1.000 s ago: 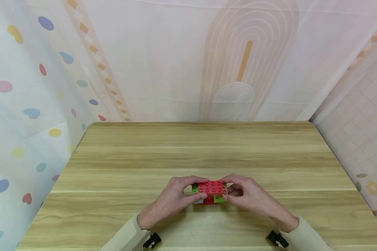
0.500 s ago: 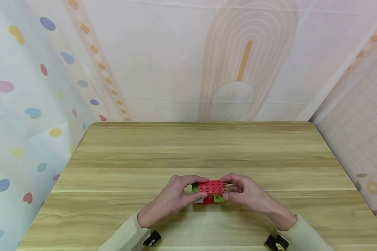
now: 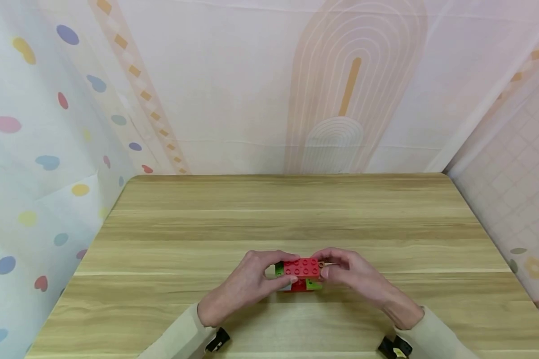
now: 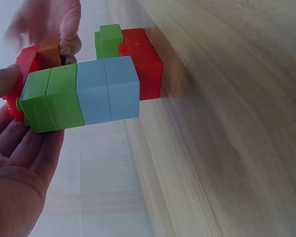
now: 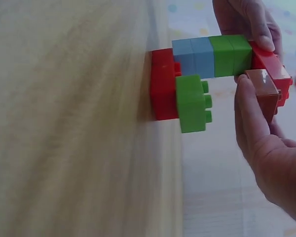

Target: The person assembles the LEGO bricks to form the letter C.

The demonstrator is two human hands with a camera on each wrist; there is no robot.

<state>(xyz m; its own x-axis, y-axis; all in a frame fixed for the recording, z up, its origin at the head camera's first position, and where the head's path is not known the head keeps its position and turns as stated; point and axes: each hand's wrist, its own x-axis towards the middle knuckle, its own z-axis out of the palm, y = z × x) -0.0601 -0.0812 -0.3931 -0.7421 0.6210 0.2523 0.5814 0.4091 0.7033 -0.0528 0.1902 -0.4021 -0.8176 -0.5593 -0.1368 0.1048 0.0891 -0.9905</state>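
Note:
A small tower of toy building bricks stands near the table's front. Its base is a red brick [image 5: 163, 86] with a green brick [image 5: 191, 103] on one end. From the other end rise light blue bricks [image 4: 108, 89], then green bricks [image 4: 52, 98], with a red brick [image 3: 301, 268] across the top. My left hand [image 3: 247, 284] grips that top brick at its left, thumb in front and fingers behind. A brown brick [image 5: 261, 89] sits at the top brick's right end, above a gap. My right hand [image 3: 364, 279] pinches it. Whether the brown brick is joined cannot be told.
The wooden table [image 3: 197, 224] reaches back to a patterned fabric hanging [image 3: 233, 99]. Spotted fabric [image 3: 49, 199] hangs on the left, and more cloth on the right. Black wrist straps [image 3: 217, 340] show by both sleeves.
My right thumb has moved slightly up and left on the brown brick, and the right wrist has turned a little. The left hand and the tower stay in place.

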